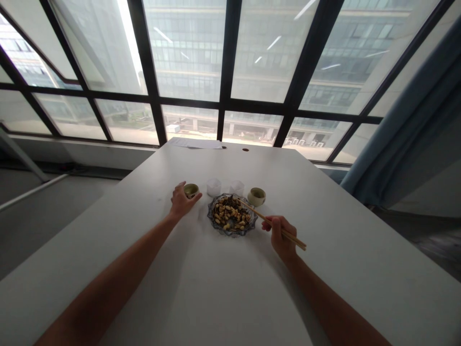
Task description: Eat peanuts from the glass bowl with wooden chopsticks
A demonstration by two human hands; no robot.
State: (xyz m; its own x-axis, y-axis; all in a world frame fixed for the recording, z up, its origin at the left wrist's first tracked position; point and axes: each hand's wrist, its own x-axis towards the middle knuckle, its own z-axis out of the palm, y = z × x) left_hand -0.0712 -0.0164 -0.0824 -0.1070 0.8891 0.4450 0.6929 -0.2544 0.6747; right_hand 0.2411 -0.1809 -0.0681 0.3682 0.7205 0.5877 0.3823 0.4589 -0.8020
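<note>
My left hand (183, 201) is wrapped round a small green-and-cream cup (191, 189) standing on the white table. In my right hand (283, 235) is a pair of wooden chopsticks (264, 218), their tips over the far right side of a glass dish. That scalloped dish (212, 222) holds a mix of nuts and dark bits (230, 211). Whether the tips grip anything is too small to tell. Beyond the dish stand two clear cups (213, 187) (236, 187), with a second cream cup (256, 196) at the right.
White papers (194, 143) lie at the far end of the table (230, 288), near two round holes. Windows with dark frames rise behind it. A blue curtain (406, 115) hangs at the right.
</note>
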